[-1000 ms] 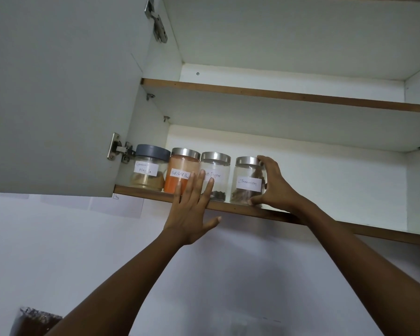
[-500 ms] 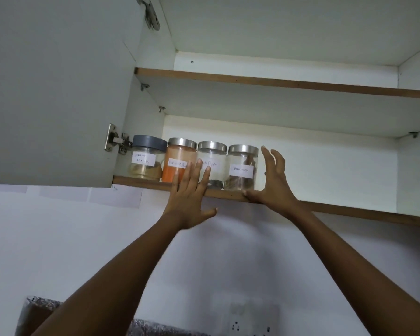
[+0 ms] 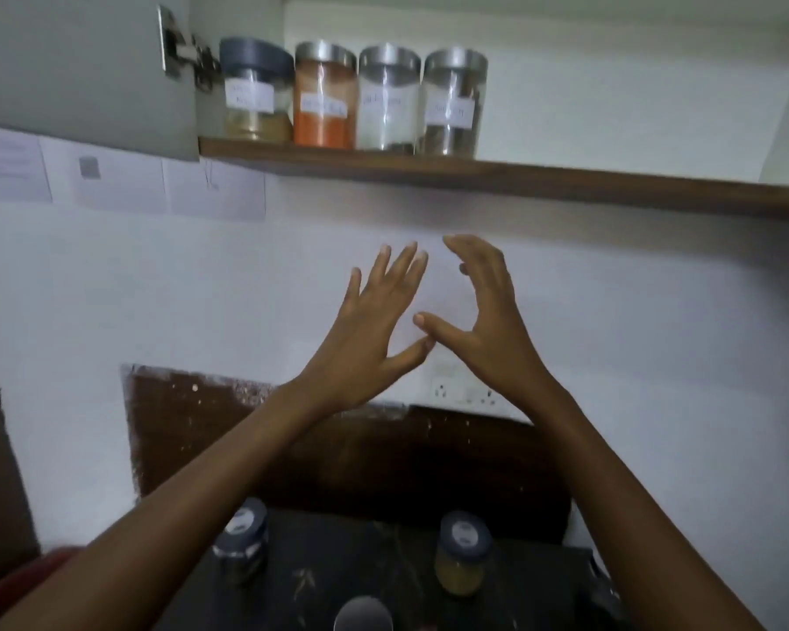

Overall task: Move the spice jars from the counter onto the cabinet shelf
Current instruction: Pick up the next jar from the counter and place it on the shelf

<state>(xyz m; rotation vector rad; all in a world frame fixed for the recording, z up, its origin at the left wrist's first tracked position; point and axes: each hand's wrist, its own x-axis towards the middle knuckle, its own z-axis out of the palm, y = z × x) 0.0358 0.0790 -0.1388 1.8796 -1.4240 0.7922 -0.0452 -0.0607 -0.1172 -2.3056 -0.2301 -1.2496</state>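
Note:
Several labelled spice jars stand in a row at the left end of the cabinet shelf [image 3: 565, 179]: a grey-lidded jar [image 3: 255, 91], an orange-powder jar [image 3: 324, 95], a pale jar [image 3: 388, 100] and a dark-spice jar [image 3: 452, 104]. On the dark counter [image 3: 361, 562] below stand a grey-lidded dark jar [image 3: 242, 546] and a grey-lidded yellow jar [image 3: 461, 557]; a silver lid [image 3: 363, 614] shows at the bottom edge. My left hand [image 3: 370, 334] and my right hand [image 3: 488, 321] hang empty in front of the wall, fingers spread, thumbs nearly touching, well below the shelf.
The open cabinet door [image 3: 78, 70] hangs at upper left on a metal hinge [image 3: 181, 47]. Paper sheets [image 3: 119, 179] are stuck on the wall under it. A wall socket [image 3: 465, 393] sits behind my hands. A red object [image 3: 24, 580] lies at lower left.
Both hands have left the shelf and dropped down in front of the wall. The view has tilted down, bringing the counter and its jars into sight.

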